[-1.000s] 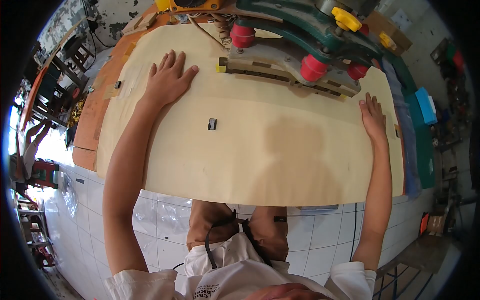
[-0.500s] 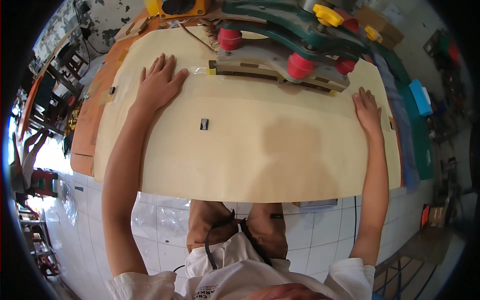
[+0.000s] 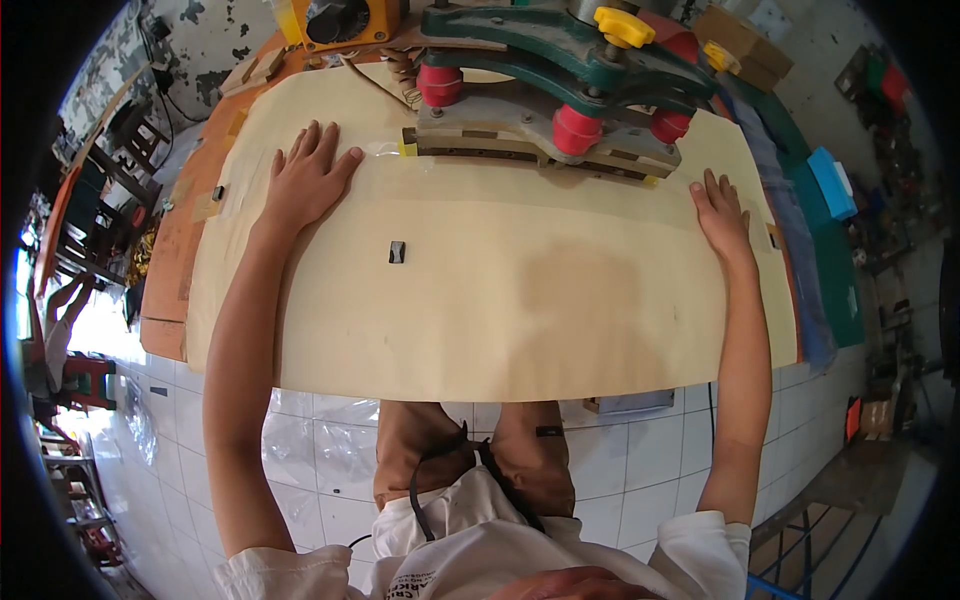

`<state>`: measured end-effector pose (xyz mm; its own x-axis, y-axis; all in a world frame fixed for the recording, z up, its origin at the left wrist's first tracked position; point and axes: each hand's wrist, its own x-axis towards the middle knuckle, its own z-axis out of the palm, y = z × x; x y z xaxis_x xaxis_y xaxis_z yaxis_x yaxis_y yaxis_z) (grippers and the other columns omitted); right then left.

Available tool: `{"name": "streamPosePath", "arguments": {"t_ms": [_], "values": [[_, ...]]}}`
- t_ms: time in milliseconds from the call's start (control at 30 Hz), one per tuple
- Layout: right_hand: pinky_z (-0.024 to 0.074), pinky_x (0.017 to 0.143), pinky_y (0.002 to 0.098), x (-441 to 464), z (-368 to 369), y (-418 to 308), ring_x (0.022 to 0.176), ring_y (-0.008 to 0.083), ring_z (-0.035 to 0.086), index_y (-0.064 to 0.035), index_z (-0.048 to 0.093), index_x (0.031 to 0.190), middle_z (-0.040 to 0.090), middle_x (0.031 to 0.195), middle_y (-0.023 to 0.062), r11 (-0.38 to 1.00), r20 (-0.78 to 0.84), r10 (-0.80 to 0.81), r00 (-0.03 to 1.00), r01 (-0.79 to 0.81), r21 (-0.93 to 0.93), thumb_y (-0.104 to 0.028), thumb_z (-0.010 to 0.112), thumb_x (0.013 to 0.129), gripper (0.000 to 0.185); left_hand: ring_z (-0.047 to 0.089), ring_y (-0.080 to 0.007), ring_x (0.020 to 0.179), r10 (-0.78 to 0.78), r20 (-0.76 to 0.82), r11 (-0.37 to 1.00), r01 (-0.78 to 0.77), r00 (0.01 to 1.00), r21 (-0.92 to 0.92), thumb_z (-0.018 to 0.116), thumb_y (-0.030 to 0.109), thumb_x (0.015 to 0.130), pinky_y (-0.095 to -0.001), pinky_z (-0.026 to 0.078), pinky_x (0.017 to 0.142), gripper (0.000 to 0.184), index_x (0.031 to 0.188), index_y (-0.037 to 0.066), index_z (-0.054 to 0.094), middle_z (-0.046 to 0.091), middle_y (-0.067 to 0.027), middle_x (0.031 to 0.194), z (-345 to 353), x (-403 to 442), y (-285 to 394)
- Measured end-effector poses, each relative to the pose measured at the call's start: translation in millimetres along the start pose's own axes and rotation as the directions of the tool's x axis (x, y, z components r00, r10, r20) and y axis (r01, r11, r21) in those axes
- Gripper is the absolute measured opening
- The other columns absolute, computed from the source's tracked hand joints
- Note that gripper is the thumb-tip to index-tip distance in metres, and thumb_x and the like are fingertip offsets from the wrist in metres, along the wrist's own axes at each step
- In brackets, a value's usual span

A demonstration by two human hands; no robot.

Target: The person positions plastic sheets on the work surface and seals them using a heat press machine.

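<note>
My left hand (image 3: 310,180) lies flat on a large pale yellow sheet (image 3: 470,320), fingers spread, left of a press head. My right hand (image 3: 722,214) rests on the same sheet near its right edge, fingers stretched forward. Neither holds anything. Between them, a small black piece with a grey middle (image 3: 397,252) sits on the sheet. The press head's metal plate (image 3: 540,135) is just above or on the sheet's far part; I cannot tell whether they touch. Red cylindrical mounts (image 3: 578,130) join the plate to a dark green frame (image 3: 520,50).
The sheet covers most of an orange-brown tabletop (image 3: 168,285). An orange-yellow device with a black dial (image 3: 340,20) stands at the far left. To the right are clear plastic sheeting (image 3: 775,180), a green surface (image 3: 838,285) and a blue box (image 3: 832,183).
The camera view has shifted and turned slightly, so the press head appears a little further left. Both hands stay flat on the sheet in nearly the same places.
</note>
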<state>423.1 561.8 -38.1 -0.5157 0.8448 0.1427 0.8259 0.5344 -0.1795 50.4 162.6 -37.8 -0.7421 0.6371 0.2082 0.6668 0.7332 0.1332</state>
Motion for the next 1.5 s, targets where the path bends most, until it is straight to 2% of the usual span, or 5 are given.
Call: {"name": "streamPosePath", "arguments": {"t_ms": [667,1033,1233,1433,1500], "values": [[0.0044,0.114,0.0566,-8,-7,-1,0.144,0.0312,0.018,-0.0138,0.042,0.143,0.027,0.153,0.0185,0.994,-0.047,-0.016,0.999,0.021,0.111,-0.054,0.036,0.095,0.063,0.02,-0.0292,0.144,0.005,-0.01,1.0,-0.005,1.0,-0.023,0.037,0.058,0.094,-0.0497,0.011,0.116,0.07,0.146,0.011,0.036,0.027,-0.0171,0.153,0,-2,-5],[0.0447,0.089,0.0323,-13,-73,18,0.101,0.0238,0.063,0.002,0.066,0.11,0.069,0.103,0.0164,0.737,-0.349,0.016,0.937,0.225,0.638,-0.031,0.059,0.092,0.038,0.03,-0.033,0.139,0.087,0.06,0.996,-0.088,0.994,0.012,0.047,0.05,0.093,-0.0464,0.018,0.115,0.067,0.141,0.004,0.041,0.036,-0.0205,0.148,-46,-14,-5],[0.0332,0.051,0.028,-107,-76,12,0.056,0.0075,0.04,0.0004,0.051,0.066,0.044,0.057,0.0003,0.737,-0.264,-0.13,0.956,0.271,0.62,-0.023,0.06,0.092,0.037,0.042,-0.0354,0.13,0.291,-0.094,0.946,-0.302,0.952,-0.122,0.056,0.035,0.093,-0.0428,0.031,0.109,0.052,0.131,0.0,0.051,0.048,-0.0209,0.137,-98,-121,11],[0.03,0.049,0.0252,-161,-51,22,0.054,0.0054,0.036,-0.0006,0.053,0.067,0.039,0.057,-0.0032,0.693,-0.32,0.014,0.947,0.221,0.686,-0.022,0.059,0.094,0.035,0.052,-0.0367,0.119,0.068,-0.201,0.831,-0.167,0.977,-0.53,0.057,0.024,0.092,-0.039,0.041,0.1,0.04,0.123,-0.002,0.055,0.054,-0.0213,0.128,-77,-160,-16],[0.0281,0.047,0.0216,-163,-47,29,0.052,0.0033,0.034,-0.0025,0.056,0.071,0.038,0.057,-0.0056,0.467,-0.185,0.17,0.968,0.086,0.88,-0.024,0.059,0.095,0.033,0.053,-0.0365,0.119,0.052,-0.191,0.827,-0.149,0.98,-0.543,0.055,0.019,0.093,-0.0385,0.04,0.101,0.039,0.126,-0.003,0.052,0.053,-0.0215,0.129,-68,-164,-20]]}}
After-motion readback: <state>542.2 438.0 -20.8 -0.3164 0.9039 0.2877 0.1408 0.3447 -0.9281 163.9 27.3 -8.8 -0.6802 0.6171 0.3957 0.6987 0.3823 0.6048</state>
